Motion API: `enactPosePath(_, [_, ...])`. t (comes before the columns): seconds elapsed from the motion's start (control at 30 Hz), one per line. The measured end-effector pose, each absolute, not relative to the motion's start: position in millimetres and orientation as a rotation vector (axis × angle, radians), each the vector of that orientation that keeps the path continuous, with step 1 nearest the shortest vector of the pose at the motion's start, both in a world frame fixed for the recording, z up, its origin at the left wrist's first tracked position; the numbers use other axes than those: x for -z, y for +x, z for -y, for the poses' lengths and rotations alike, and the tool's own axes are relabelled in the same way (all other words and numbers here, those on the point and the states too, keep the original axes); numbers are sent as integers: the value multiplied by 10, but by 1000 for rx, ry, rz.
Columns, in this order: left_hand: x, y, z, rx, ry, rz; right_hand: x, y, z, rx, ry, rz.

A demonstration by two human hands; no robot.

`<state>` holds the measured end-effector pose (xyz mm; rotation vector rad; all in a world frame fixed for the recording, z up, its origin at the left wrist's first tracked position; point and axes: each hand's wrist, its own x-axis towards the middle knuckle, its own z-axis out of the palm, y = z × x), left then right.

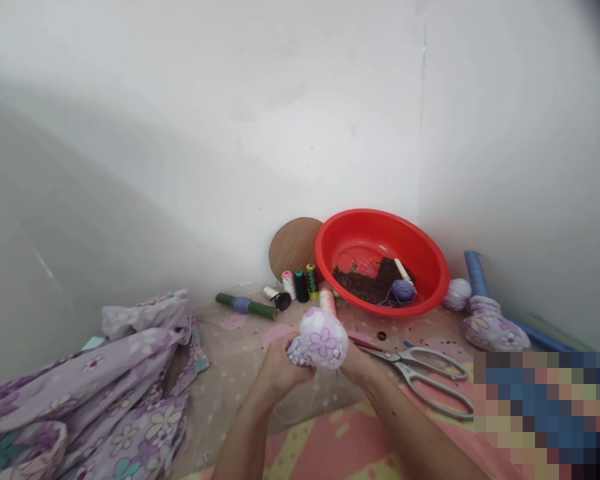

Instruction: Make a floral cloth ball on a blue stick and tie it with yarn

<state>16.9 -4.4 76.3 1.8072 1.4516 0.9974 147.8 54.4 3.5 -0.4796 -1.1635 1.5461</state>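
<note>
My left hand (284, 371) is closed around the gathered neck of a stuffed floral cloth bundle (324, 339). The bundle's round lilac-and-white end bulges out to the right of that fist. Close against its right side is my right hand (356, 365); its fingers are hidden behind the cloth, so I cannot see what they grip. Just beyond the bundle stands a pale pink spool (327, 301). Large metal scissors (405, 367) lie to the right of my right hand, their blades partly covered by it.
A red basin (433, 283) with dark crumbly material and purple yarn (403, 291) leans at the back. Thread spools (300, 287), a cardboard disc (294, 248) and a green stick (260, 309) lie left of it. Floral fabric (130, 387) fills the left; another cloth bundle (493, 325) rests right.
</note>
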Motion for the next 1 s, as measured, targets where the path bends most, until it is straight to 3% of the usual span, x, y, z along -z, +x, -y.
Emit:
enactPosePath(0.27, [-815, -29, 38, -1123, 1401, -1264, -106, 1492, -389, -1647, -516, 1473])
enactPosePath(0.57, [-785, -80, 4, -1208, 1268, -1244, -267, 1302, -271, -1797, -27, 537])
enactPosePath(1.0, [-642, 128, -73, -1065, 1289, -1557, -15, 1203, -433, -1882, -239, 317])
